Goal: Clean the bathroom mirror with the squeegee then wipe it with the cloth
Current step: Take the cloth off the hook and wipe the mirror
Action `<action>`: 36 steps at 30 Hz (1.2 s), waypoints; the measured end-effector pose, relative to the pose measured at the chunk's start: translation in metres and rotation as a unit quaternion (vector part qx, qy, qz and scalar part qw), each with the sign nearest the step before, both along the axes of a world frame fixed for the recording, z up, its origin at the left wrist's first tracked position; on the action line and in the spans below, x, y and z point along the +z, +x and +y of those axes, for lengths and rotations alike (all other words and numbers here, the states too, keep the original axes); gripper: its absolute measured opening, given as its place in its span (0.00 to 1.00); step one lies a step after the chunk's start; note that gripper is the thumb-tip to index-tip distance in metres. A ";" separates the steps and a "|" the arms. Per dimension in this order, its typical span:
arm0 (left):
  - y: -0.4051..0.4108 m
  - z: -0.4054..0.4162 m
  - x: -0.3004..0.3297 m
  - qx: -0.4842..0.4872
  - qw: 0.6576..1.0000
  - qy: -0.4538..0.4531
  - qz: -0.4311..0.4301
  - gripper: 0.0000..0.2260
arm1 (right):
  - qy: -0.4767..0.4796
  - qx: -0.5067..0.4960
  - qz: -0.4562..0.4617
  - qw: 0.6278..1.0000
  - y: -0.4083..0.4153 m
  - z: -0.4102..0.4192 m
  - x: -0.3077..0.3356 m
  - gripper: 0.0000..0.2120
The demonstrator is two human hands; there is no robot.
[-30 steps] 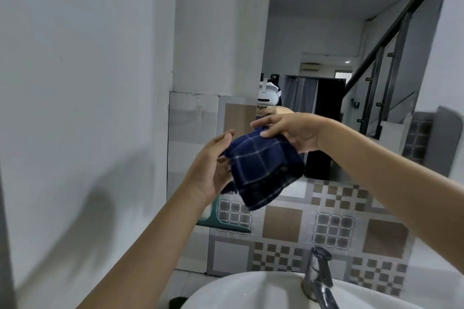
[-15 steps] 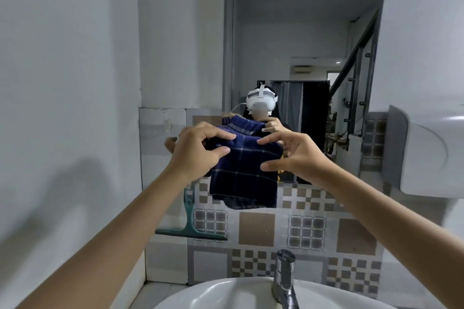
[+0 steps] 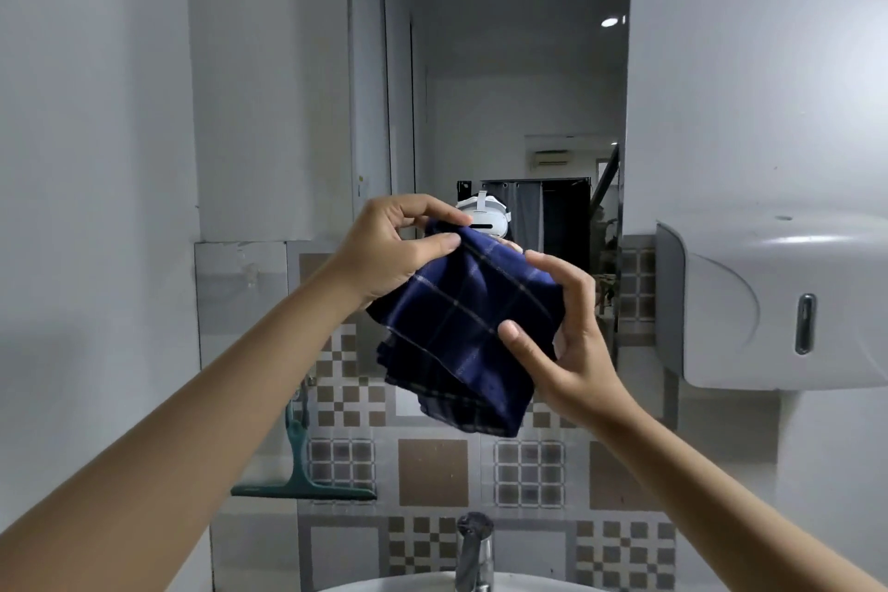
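A dark blue checked cloth [image 3: 461, 332], folded, hangs in front of the mirror's lower part. My left hand [image 3: 389, 250] pinches its upper left corner between thumb and fingers. My right hand [image 3: 562, 337] grips its right edge, thumb on the front. The tall rectangular mirror [image 3: 504, 77] is on the wall straight ahead, and the cloth is held a little short of the glass. A green squeegee [image 3: 300, 476] hangs against the tiled wall at lower left, partly behind my left forearm.
A white paper dispenser [image 3: 778, 298] juts from the wall at right. A chrome tap [image 3: 473, 553] and the rim of a white basin [image 3: 384, 584] sit at the bottom. A plain white wall closes the left side.
The view has swung right and up, so the mirror is now centred. My hands shifted their hold: the left now pinches the top corner, the right holds the right edge lower down.
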State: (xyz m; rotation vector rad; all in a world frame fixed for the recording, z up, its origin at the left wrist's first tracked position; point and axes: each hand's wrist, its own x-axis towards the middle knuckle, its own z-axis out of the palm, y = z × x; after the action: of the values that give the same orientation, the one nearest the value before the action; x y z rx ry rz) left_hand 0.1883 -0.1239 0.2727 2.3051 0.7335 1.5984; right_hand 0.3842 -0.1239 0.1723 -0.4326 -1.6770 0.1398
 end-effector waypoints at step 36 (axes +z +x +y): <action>-0.046 0.171 0.050 0.510 0.813 -0.059 0.275 0.64 | 0.068 -0.489 -0.055 0.868 0.128 0.144 0.324 0.48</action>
State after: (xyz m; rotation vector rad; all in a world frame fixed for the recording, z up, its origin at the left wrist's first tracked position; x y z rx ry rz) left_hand 0.1428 0.0475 0.3230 2.3819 2.4390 0.9954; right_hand 0.5120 0.0200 0.4962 -1.1417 -1.3801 -0.7601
